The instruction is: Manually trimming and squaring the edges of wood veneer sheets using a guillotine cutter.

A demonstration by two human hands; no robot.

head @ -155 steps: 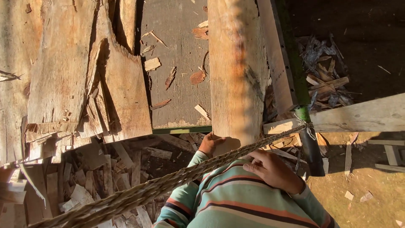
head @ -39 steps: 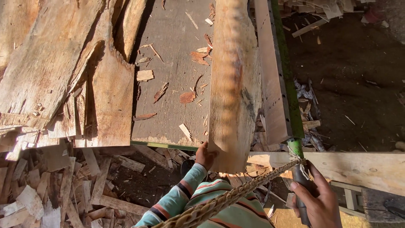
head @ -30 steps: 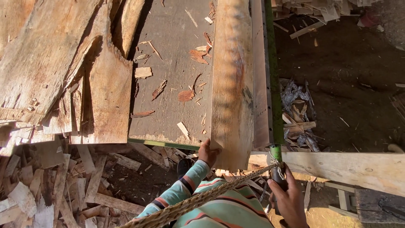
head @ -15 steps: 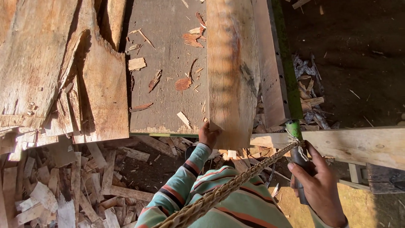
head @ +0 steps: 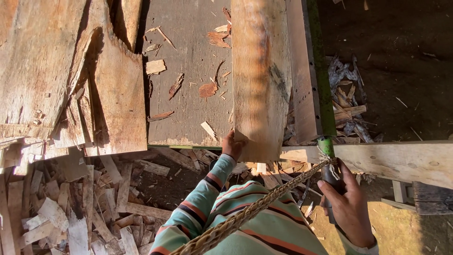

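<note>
Our left hand [head: 232, 144] presses its fingers closed against the near end of the squared timber [head: 259, 80], at that end's left corner. Our right hand [head: 348, 208] is wrapped shut around a dark upright lever [head: 329, 182], just below its green-painted top, where a braided rope [head: 264, 203] is tied and runs back across our striped sleeve [head: 207, 198]. The timber lies lengthwise along the right side of the grey saw table [head: 186, 89], its right face close beside a narrow guide board [head: 302, 75] and its near end overhanging the table's front edge. To feed well, we judge that the left hand should push straight along the timber's axis, keeping it snug to the guide, while the right hand holds the lever steady. Bark slabs [head: 108, 89] rest at the table's left edge; offcuts [head: 71, 208] litter the ground below.
</note>
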